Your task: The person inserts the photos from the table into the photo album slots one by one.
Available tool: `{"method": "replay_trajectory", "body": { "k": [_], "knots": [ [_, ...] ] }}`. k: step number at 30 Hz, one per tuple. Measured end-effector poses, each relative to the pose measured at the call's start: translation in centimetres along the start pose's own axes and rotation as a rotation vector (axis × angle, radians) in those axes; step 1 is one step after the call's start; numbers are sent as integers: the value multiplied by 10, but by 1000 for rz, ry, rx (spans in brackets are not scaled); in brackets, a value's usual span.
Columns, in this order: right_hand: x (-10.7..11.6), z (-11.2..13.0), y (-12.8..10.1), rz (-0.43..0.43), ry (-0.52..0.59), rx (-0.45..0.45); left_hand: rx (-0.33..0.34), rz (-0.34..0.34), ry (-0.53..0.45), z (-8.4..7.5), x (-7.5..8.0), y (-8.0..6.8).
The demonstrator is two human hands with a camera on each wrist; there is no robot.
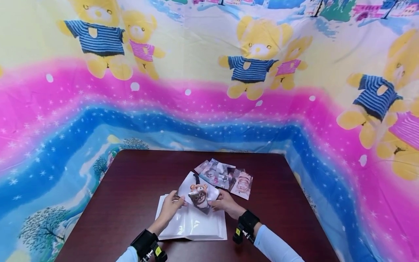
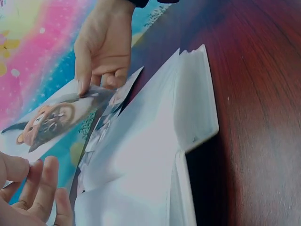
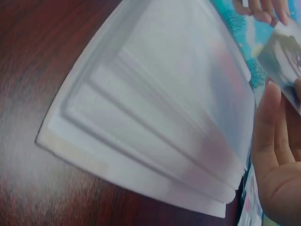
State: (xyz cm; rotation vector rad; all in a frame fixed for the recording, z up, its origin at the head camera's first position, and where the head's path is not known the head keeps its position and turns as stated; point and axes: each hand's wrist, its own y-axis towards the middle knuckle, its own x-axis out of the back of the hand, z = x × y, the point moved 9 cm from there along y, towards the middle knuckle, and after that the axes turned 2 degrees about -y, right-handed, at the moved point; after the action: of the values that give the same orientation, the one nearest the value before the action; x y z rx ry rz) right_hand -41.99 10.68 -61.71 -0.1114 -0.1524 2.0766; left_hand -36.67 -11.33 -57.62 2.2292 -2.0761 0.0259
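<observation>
Both hands hold a photo [image 1: 199, 195] of a cat in a bear-eared hat, raised over an open photo album [image 1: 193, 227]. The left hand [image 1: 171, 205] pinches its left edge between thumb and fingers. At the opposite edge, the right hand [image 1: 227, 204] pinches it, thumb on the printed face in the left wrist view. Tilted, the photo [image 2: 51, 120] shows its picture side there. The album lies flat with clear plastic sleeves [image 3: 160, 94] fanned in layers in the right wrist view.
Several loose photos [image 1: 242, 183] lie overlapping on the dark wooden table [image 1: 131, 189], behind and right of the album. A patterned cloth [image 1: 186, 105] with teddy bears hangs around the table's back and sides. Each wrist wears a black strap [image 1: 248, 220] with a small camera.
</observation>
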Motion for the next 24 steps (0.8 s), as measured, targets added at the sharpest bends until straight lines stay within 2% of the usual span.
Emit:
{"method": "replay_trajectory", "body": {
  "k": [4,9,12,18,21,24],
  "knots": [
    [2,5,-2,9,-73,21,-9,10,5,-1,5,0],
    [-11,5,-2,118,-174,35,-5,-31,-6,0,10,-1],
    [-18,2,-2,151,-175,34,0,-36,-5,1,7,0],
    [-23,-3,-1,170,-135,26,32,2,-5,9,-4,-1],
    [-25,-3,-1,200,-144,2,-15,1,33,7,-4,0],
    [-22,1,0,189,-165,-2,-64,1,82,1,-4,-1]
  ]
}}
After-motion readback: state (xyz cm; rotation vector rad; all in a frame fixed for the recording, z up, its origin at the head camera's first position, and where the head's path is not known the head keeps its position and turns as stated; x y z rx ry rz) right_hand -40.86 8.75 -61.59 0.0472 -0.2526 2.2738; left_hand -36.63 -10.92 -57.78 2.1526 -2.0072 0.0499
